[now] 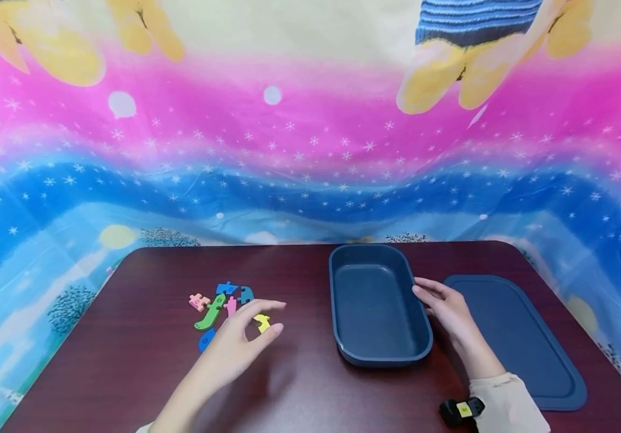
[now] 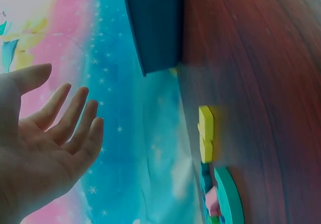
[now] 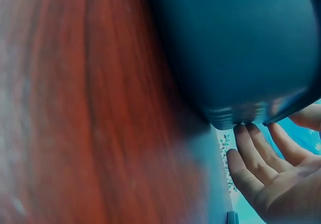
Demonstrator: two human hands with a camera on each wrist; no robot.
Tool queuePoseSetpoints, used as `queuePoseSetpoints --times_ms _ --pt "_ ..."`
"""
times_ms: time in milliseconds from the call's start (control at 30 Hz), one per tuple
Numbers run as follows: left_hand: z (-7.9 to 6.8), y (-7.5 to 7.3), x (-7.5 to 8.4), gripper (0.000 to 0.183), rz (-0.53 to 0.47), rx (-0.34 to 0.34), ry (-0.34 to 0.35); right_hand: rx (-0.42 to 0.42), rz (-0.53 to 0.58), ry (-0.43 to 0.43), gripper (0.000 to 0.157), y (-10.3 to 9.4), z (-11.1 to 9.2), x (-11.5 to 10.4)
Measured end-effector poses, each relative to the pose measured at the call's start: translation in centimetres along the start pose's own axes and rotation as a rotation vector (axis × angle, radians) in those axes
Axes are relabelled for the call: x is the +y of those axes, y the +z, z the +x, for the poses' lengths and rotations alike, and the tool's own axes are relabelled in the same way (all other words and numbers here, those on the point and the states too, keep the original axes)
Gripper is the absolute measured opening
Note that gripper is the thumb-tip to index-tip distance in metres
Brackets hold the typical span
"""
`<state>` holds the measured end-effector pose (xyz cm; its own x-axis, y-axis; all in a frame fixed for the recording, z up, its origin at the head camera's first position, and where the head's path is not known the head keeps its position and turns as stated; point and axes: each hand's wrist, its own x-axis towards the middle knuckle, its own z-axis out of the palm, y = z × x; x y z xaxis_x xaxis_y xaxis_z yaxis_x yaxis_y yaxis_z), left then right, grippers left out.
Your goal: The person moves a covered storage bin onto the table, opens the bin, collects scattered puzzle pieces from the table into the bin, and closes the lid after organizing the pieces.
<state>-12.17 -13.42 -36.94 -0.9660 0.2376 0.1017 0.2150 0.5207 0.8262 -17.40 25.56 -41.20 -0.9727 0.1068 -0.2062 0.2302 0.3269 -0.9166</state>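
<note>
My left hand (image 1: 234, 343) is held above the table, thumb and fingers apart with nothing between them. Under and behind it lie several small foam-like puzzle pieces: a green one (image 1: 211, 313), a blue one (image 1: 226, 288), a pink one (image 1: 199, 301) and a yellow one (image 1: 262, 323). In the left wrist view, the yellow piece (image 2: 206, 133) lies beyond the open palm. At the right side of a dark blue-grey rectangular container (image 1: 377, 313), my right hand (image 1: 453, 313) holds the rim, thumb at the edge and fingertips against the outer wall (image 3: 241, 58). No pieces show inside the container.
A matching flat lid (image 1: 521, 343) lies on the dark red-brown table (image 1: 142, 361) to the right of the container. A black strap with a yellow label (image 1: 463, 409) is at the right sleeve. Behind the table hangs a colourful printed cloth (image 1: 310, 150).
</note>
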Motion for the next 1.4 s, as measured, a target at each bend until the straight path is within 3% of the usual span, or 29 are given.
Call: queuePoseSetpoints --times_ms 100,333,667,867,933,1233,1400 --pt "-0.1 -0.6 -0.6 0.036 0.019 -0.033 0.007 -0.019 -0.004 0.011 0.069 -0.3 0.0 0.1" --pt "0.0 -1.4 -2.0 0.036 0.078 -0.034 -0.001 -0.071 -0.019 0.023 0.073 -0.6 0.0 0.3" --pt "0.3 -2.7 -4.2 0.040 0.169 -0.075 0.024 -0.083 -0.026 0.001 0.075 -0.6 0.2 0.0" --pt "0.0 -3.3 -5.7 0.036 0.229 -0.090 -0.064 -0.098 -0.022 0.011 0.075 -0.6 0.1 0.1" --pt "-0.2 -3.5 -6.2 0.034 0.244 -0.093 -0.079 -0.105 -0.023 0.015 0.076 -0.6 0.1 0.1" --pt "-0.8 -3.9 -8.0 0.034 0.300 -0.085 -0.029 -0.109 -0.049 0.006 0.075 -0.6 -0.1 0.1" --pt "-0.8 -4.3 -8.5 0.033 0.337 -0.057 -0.046 -0.106 -0.056 0.010 0.076 -0.6 -0.1 0.0"
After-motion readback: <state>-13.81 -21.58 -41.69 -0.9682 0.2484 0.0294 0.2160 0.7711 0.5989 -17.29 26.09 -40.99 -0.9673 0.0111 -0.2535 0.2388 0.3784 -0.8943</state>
